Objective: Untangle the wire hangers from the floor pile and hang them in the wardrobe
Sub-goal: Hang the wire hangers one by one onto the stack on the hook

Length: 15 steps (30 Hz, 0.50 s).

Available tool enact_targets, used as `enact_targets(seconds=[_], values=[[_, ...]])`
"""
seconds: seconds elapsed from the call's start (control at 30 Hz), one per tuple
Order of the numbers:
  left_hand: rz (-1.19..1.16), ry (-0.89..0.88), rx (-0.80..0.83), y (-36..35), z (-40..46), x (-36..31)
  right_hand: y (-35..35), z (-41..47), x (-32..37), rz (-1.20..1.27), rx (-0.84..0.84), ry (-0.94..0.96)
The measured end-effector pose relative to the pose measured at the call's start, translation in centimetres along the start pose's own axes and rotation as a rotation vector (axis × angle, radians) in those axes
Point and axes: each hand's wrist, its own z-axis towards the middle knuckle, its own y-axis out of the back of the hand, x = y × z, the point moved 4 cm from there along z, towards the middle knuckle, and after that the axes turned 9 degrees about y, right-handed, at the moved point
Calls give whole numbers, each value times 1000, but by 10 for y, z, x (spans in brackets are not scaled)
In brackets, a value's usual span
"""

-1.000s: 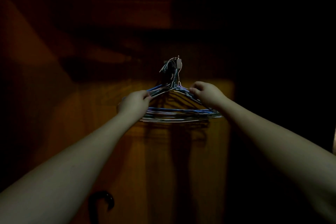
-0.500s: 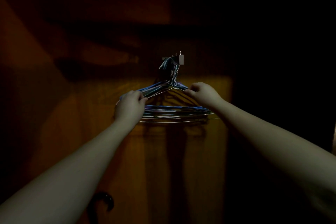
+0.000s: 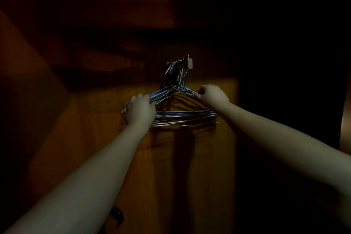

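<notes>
Through the head camera I see a dim orange-brown wooden wardrobe interior (image 3: pixel 199 157). A bundle of blue and white wire hangers (image 3: pixel 182 116) hangs from a small metal hook rail (image 3: pixel 187 62). My left hand (image 3: pixel 141 111) grips its left shoulder; my right hand (image 3: pixel 212 94) pinches its right shoulder wire.

No readable text, perhaps for darkness.

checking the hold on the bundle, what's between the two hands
In the head view, the peak of the wire hangers spans from left hand to right hand, hooks rising to the mount.
</notes>
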Motion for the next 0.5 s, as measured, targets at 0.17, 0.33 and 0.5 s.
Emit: enact_targets(seconds=[0.17,0.33,0.5], values=[[20,-15,-8,5,-1,1,8,-3,3,-67,1,-23],[-80,32,-3,11,-3,6,14,-14,4,-151,-28,-59],[-137,7,-72,19,-26,3,18,-40,2,-157,-87,-51]])
